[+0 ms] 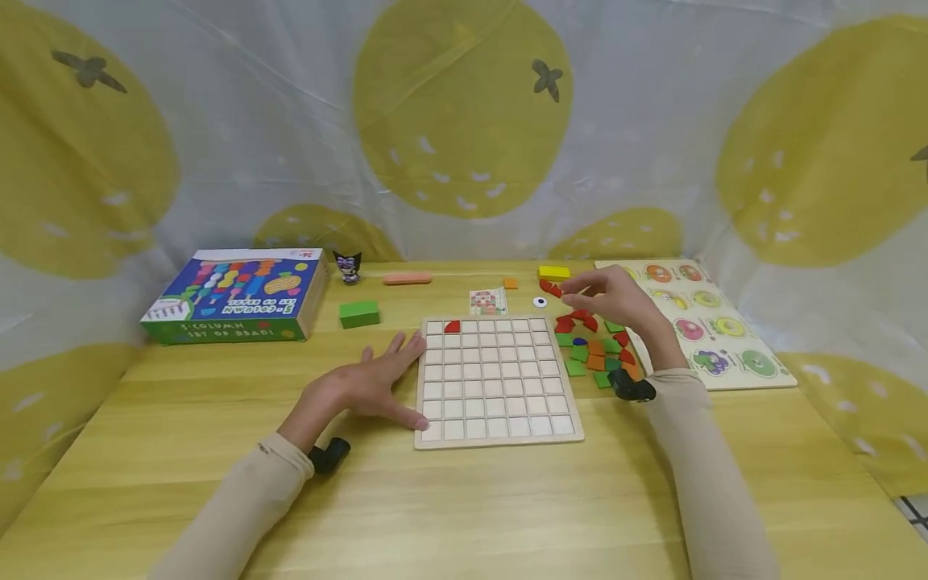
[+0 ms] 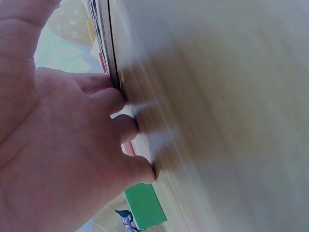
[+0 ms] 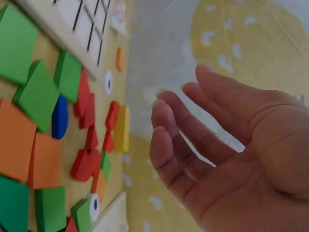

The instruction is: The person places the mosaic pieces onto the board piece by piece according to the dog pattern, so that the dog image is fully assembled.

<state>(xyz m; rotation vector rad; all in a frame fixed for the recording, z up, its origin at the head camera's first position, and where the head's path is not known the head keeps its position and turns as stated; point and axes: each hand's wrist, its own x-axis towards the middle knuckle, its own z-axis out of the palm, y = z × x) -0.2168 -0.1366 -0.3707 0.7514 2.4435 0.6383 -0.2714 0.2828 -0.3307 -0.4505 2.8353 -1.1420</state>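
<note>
A wooden grid board (image 1: 500,442) lies flat in the middle of the table, with one red quarter-round piece (image 1: 453,326) in its top row. My left hand (image 1: 370,383) is spread, its thumb and fingertips touching the board's left edge. Over the loose pieces right of the board, my right hand (image 1: 609,300) hovers with fingers loosely bent. The right wrist view shows nothing between those fingers (image 3: 164,140). Below and beside it lie red pieces (image 3: 87,163), green squares (image 3: 66,77), orange squares (image 3: 46,159) and a blue piece (image 3: 60,117).
Behind the board are a pattern card (image 1: 487,302), an orange square (image 1: 511,283), a white eye disc (image 1: 540,302) and a yellow block (image 1: 554,273). A fruit board (image 1: 739,354) lies right. Leftward stand a green block (image 1: 359,314), pink bar (image 1: 408,279), figurine (image 1: 349,267) and toy box (image 1: 235,294).
</note>
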